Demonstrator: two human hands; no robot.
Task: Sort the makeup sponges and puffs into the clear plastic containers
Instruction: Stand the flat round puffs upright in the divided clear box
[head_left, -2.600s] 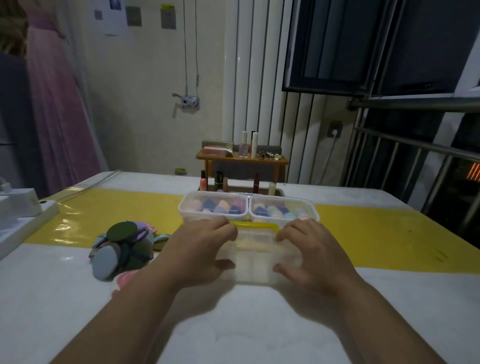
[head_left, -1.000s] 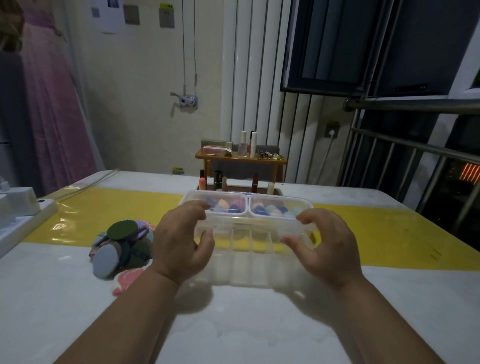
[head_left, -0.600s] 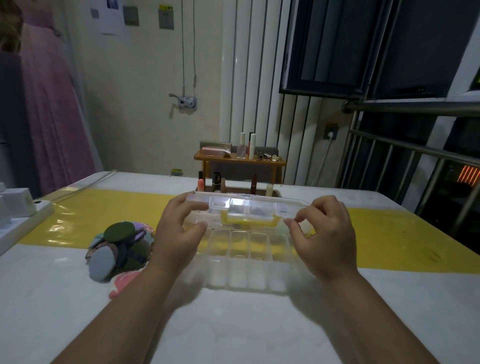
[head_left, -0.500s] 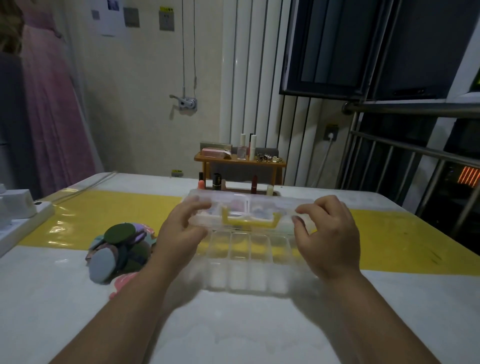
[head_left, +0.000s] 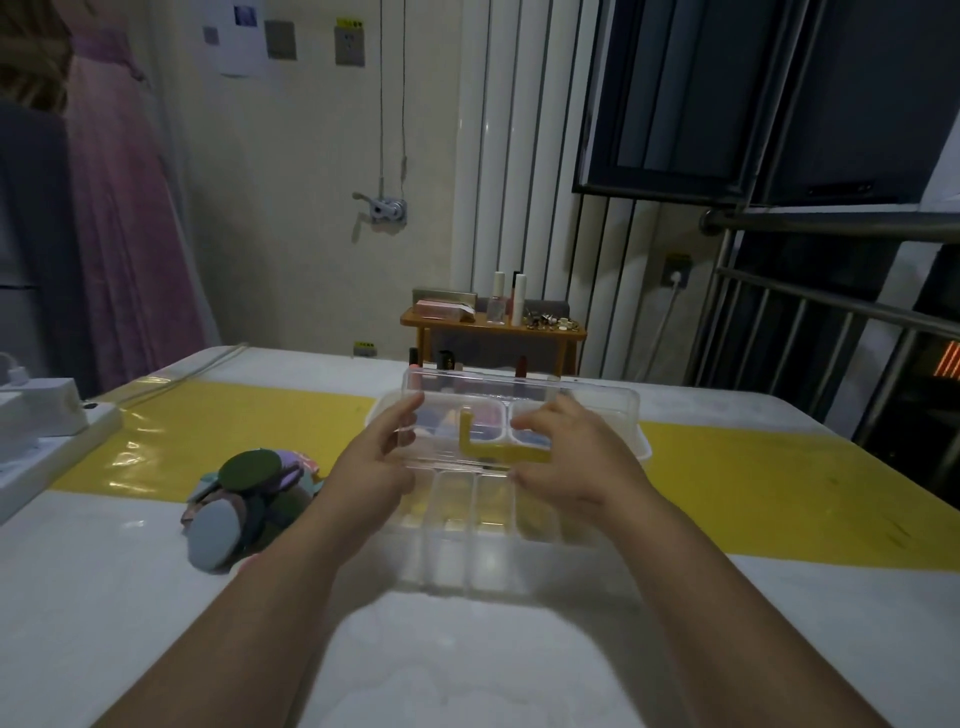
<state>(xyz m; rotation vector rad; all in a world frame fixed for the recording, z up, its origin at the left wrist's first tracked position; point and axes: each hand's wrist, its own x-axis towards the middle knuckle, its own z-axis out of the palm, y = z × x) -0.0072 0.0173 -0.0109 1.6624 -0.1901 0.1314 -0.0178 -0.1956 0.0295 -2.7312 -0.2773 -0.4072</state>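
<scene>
A clear divided plastic box (head_left: 483, 535) lies on the table in front of me, its several compartments showing nothing inside. Its clear lid (head_left: 519, 395), with a yellow latch (head_left: 498, 449), stands swung up and back. My left hand (head_left: 374, 467) holds the lid's left end and my right hand (head_left: 566, 457) its right end. Behind the lid sit two clear tubs (head_left: 631, 441) holding coloured sponges, seen partly through the plastic. A pile of round puffs (head_left: 244, 499), green, blue-grey and lilac, lies to the left.
A white power strip with a plug (head_left: 36, 436) rests at the table's left edge. A small wooden shelf with cosmetics (head_left: 493, 325) stands at the table's far edge. A yellow strip (head_left: 779, 483) crosses the white table.
The box was shut under my hands. Both hands have unlatched the lid and swung it up and back, so it now stands raised in front of the two tubs.
</scene>
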